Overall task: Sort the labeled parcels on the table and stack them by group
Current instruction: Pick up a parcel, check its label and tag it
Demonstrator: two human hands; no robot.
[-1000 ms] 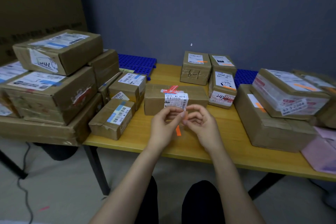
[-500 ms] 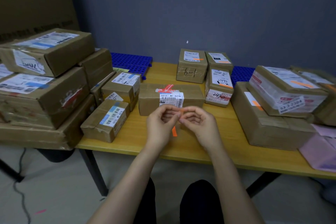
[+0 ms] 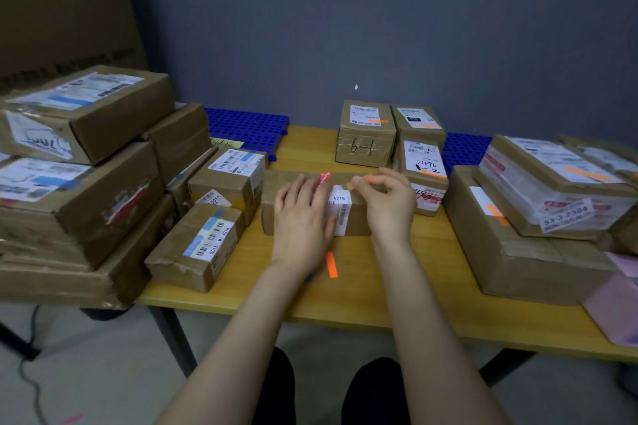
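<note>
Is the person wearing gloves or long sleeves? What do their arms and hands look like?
No gloves, and no sleeves in view. The left hand and right hand are bare, and so are both forearms down to the picture's edge. I see no watch, ring or bracelet. Dark trousers show at the knees.

Yellow table w/ brown parcels, orange sticker strip, blue mats.

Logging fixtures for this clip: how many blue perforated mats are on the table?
2. The left blue mat lies at the back, beside the left stack; the right blue mat shows between parcels at the back right. More may be hidden.
</note>
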